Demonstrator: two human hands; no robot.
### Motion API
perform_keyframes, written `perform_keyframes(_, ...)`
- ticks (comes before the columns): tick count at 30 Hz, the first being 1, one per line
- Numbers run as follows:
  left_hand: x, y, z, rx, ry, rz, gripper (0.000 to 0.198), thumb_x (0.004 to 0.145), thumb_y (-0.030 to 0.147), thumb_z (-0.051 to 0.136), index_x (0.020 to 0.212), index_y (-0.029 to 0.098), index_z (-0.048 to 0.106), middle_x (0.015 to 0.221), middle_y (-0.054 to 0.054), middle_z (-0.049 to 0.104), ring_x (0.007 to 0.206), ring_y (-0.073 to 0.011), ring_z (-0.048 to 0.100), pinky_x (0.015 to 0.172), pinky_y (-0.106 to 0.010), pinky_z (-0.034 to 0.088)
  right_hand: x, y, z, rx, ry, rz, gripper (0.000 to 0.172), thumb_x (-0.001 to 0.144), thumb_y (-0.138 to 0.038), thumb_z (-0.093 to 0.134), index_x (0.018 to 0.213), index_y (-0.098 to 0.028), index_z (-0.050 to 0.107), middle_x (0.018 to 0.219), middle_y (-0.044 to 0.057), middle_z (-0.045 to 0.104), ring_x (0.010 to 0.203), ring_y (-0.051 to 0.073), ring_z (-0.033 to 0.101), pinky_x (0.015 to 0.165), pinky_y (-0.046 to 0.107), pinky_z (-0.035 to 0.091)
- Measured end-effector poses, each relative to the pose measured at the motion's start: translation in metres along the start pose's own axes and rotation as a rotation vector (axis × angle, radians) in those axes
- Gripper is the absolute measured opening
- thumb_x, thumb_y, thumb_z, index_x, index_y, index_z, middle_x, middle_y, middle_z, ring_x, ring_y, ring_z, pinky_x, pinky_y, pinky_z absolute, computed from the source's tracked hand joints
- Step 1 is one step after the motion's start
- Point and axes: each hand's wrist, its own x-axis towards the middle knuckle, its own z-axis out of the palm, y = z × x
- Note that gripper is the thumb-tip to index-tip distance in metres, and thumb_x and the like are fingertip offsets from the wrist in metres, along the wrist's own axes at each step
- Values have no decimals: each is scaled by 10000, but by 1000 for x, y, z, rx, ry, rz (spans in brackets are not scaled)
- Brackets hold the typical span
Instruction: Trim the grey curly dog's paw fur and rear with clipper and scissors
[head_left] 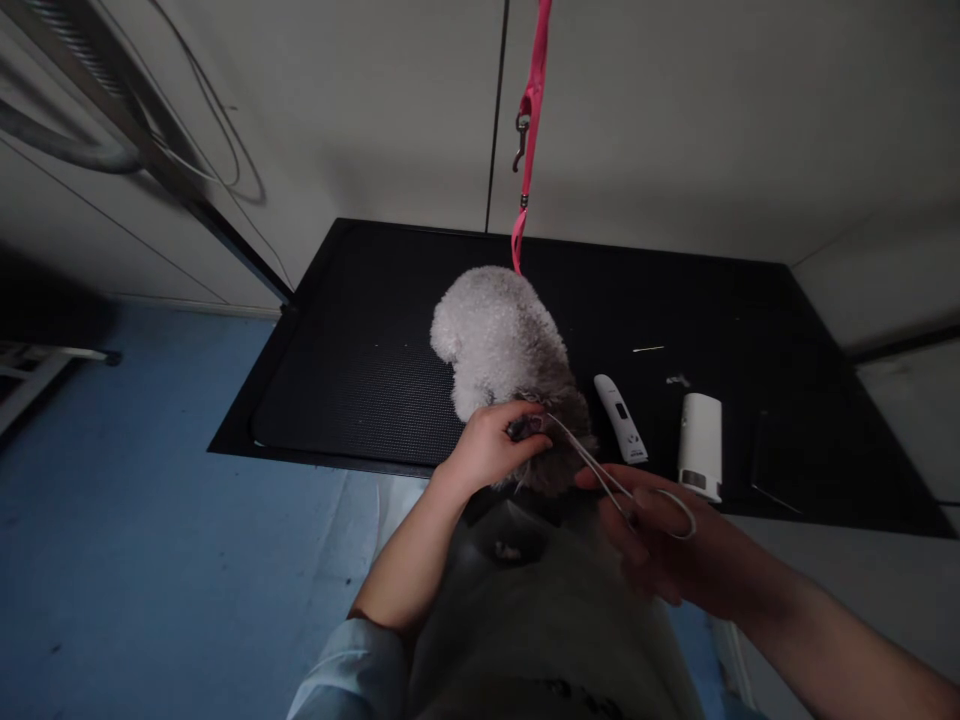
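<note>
A curly-coated dog (pixel 499 330), pale grey and darker toward me, is on the black table. My left hand (pixel 499 440) is closed on a small dark part of the dog with a pinkish patch (pixel 529 425); I cannot tell if it is an ear or a paw. My right hand (pixel 660 530) grips a slender ring-handled metal tool (pixel 589 458), forceps or scissors. Its thin tip points at the pinkish patch, close beside my left fingertips. One ring (pixel 684 512) shows above the right fingers. Whether the tip touches the dog cannot be made out.
On the black table (pixel 345 360) a white hair clipper (pixel 621 418) and a white box-like item (pixel 701 445) lie right of the dog, near a thin pale stick (pixel 649 349) and a white scrap (pixel 678 380). A pink strap (pixel 534 100) hangs behind. A metal post (pixel 217 225) stands left.
</note>
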Motion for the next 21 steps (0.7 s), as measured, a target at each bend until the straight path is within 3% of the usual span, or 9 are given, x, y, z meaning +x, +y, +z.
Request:
perform_keyframes(6, 1, 0, -1, -15, -15, 4, 333, 757, 311, 734, 1070, 203, 700, 979, -32, 746, 872, -172, 687, 809, -277, 529, 2, -2, 0, 144, -111, 159, 366, 875, -519, 559, 1046, -200, 619, 588, -37, 593, 404, 93, 553, 442, 210, 469)
perform_keyframes(13, 1, 0, 0, -39, -6, 9, 342, 747, 307, 747, 1069, 204, 697, 1016, -39, 745, 929, -186, 690, 857, -297, 532, 2, 8, 0, 40, -40, 23, 409, 822, -500, 668, 1099, -205, 608, 601, -72, 544, 343, 19, 392, 356, 144, 334)
perform_keyframes(18, 1, 2, 2, -47, -3, -6, 339, 743, 318, 749, 1060, 208, 700, 992, -28, 748, 895, -178, 693, 830, -287, 537, -7, 6, 1, -2, -5, 1, 452, 795, -536, 684, 1120, -235, 597, 572, -84, 529, 344, 34, 389, 375, 163, 397)
perform_keyframes(21, 2, 3, 4, -67, 4, -20, 350, 739, 318, 752, 1071, 217, 701, 1014, -28, 746, 908, -181, 691, 822, -285, 538, -6, 2, 2, 31, -41, 60, 366, 844, -525, 624, 1068, -237, 605, 565, -70, 543, 369, 55, 445, 411, 179, 433)
